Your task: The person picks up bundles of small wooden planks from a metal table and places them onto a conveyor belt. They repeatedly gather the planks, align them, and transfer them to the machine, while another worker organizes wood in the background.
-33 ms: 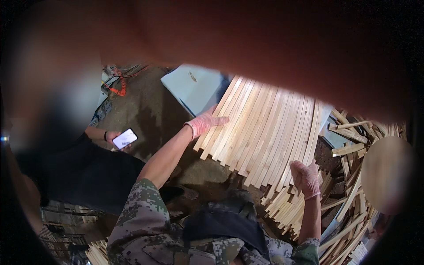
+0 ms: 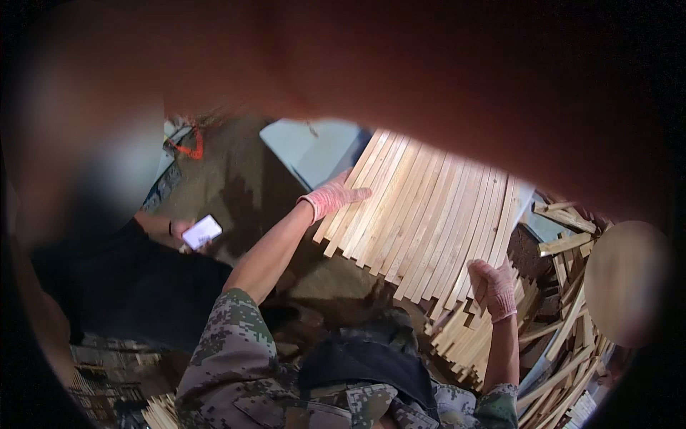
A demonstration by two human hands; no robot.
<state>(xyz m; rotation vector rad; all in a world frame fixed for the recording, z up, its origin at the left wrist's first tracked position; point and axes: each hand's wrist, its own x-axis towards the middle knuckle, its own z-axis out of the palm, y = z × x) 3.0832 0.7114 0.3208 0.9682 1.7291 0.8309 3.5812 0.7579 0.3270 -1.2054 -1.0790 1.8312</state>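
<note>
A row of pale wooden strips (image 2: pixel 421 222) lies side by side in front of me, their near ends uneven. Wearing a pink-and-white knit glove, my left hand (image 2: pixel 332 198) grips the row's left edge, thumb lying over the top face and the other fingers partly hidden. My right hand (image 2: pixel 493 286), gloved alike, is closed at the near right corner around strip ends. More strips (image 2: pixel 464 339) are stacked lower down, beneath and nearer to me. A large dark red blur covers the far ends of the row.
Loose wooden pieces (image 2: pixel 572 307) lie heaped at the right. Behind the row's left edge stands a pale blue-grey panel (image 2: pixel 314 150). At the left, a person in dark clothing holds a lit phone (image 2: pixel 202 232). An orange coiled hose (image 2: pixel 191 146) hangs farther back.
The red blur reaches slightly lower over the far strip ends. The other person's phone has shifted and tilted a little. Both my hands and the strips stay nearly where they were.
</note>
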